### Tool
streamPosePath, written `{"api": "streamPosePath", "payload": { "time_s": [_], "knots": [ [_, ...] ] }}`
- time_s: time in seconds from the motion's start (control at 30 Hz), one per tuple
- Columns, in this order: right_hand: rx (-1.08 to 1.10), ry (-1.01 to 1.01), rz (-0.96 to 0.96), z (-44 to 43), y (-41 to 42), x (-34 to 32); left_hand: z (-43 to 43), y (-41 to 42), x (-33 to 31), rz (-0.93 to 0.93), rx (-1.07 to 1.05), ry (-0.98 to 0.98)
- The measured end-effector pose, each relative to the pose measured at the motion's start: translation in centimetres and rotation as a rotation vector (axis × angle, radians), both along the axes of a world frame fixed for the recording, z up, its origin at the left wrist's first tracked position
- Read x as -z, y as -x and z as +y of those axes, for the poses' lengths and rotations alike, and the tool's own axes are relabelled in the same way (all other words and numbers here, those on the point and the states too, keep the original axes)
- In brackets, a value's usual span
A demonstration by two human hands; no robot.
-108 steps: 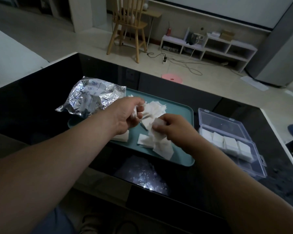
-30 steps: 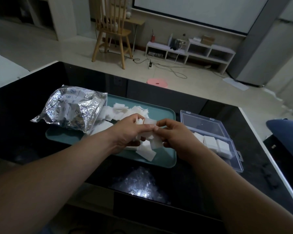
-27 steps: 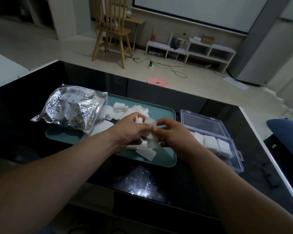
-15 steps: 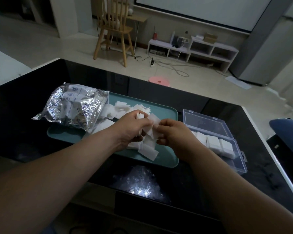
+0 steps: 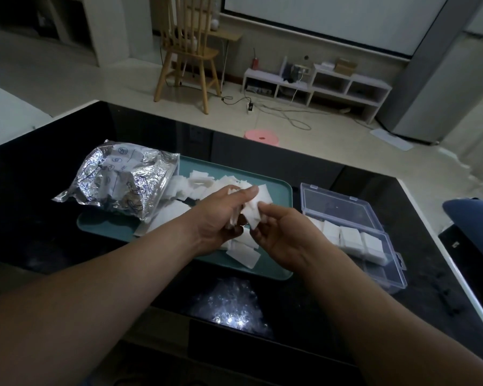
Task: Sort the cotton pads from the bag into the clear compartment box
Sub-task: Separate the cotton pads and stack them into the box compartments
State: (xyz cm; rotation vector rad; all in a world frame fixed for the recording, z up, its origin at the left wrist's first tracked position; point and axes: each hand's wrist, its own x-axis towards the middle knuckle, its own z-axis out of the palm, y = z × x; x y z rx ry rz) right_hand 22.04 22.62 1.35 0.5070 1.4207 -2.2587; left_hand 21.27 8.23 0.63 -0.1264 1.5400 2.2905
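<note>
**Both hands hold a bunch of cotton pads over the tray**

The left hand (image 5: 221,215) and the right hand (image 5: 285,232) meet above the middle of a teal tray (image 5: 103,227) on a glossy black surface (image 5: 39,218). Between them is a small bunch of white cotton pads (image 5: 258,203). The left hand's fingers curl round the bunch from the left, thumb on top. The right hand pinches its lower right edge with thumb and fingertips, the other fingers curled in. How many pads the bunch holds cannot be told.

A crinkled silver foil bag (image 5: 120,179) lies on the tray's left end, with its left part overhanging the surface. From its open right side a heap of loose pads (image 5: 204,181) spreads across the far half of the tray. A few more pads (image 5: 243,254) lie at the near edge, just below the hands.

Just right of the tray stands the clear compartment box (image 5: 385,263), with its lid (image 5: 338,207) laid back on the far side. A row of sorted pads (image 5: 349,235) fills its compartments; the nearest strip of the box looks bare.

On the floor beyond are a wooden chair (image 5: 187,51), a pink stool (image 5: 261,137) and a low white shelf (image 5: 318,84).
</note>
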Motion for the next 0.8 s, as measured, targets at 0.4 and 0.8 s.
{"api": "streamPosePath", "payload": {
  "time_s": [0.4, 0.8],
  "knots": [
    [-0.002, -0.181, 0.063, 1.3, 0.8, 0.3, -0.7, 0.7, 0.1, -0.146, -0.13, -0.2],
    [-0.091, -0.427, 0.259, 1.3, 0.9, 0.7, -1.0, -0.1, 0.3, -0.081, 0.349, -0.097]
  ]
}}
